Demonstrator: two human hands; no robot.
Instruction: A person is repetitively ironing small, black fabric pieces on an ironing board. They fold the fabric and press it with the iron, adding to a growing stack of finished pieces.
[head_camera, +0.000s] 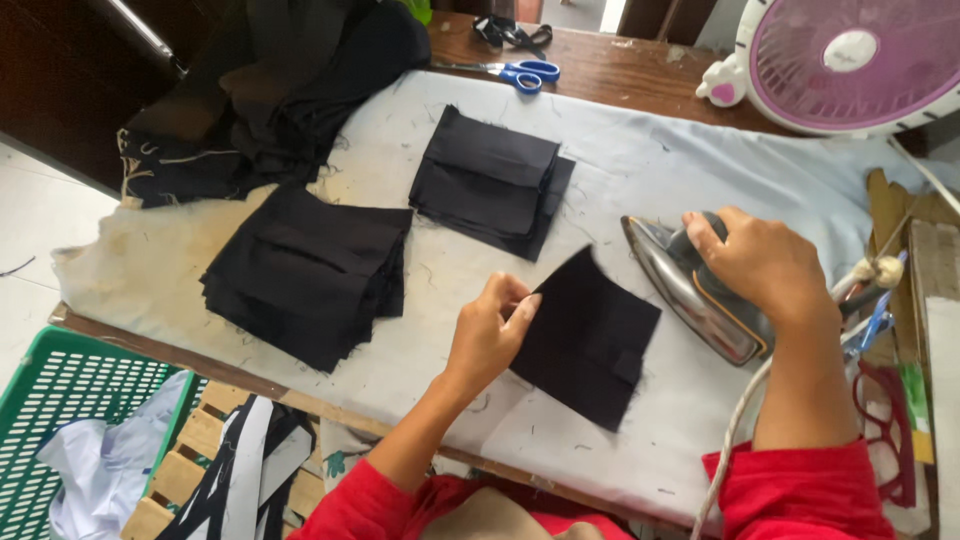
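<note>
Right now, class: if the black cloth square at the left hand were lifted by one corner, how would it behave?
Probably floppy: the black square already lifts and bends where the left hand pinches its edge. Likely very light, since fingertips alone raise it. It shouldn't roll or slide much on the pale cover.

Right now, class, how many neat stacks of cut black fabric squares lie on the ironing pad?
2. One stack lies at the pad's left, near the edge; the other stack lies further back, centre. A single square is in the left hand; the loose heap might hide more.
</note>
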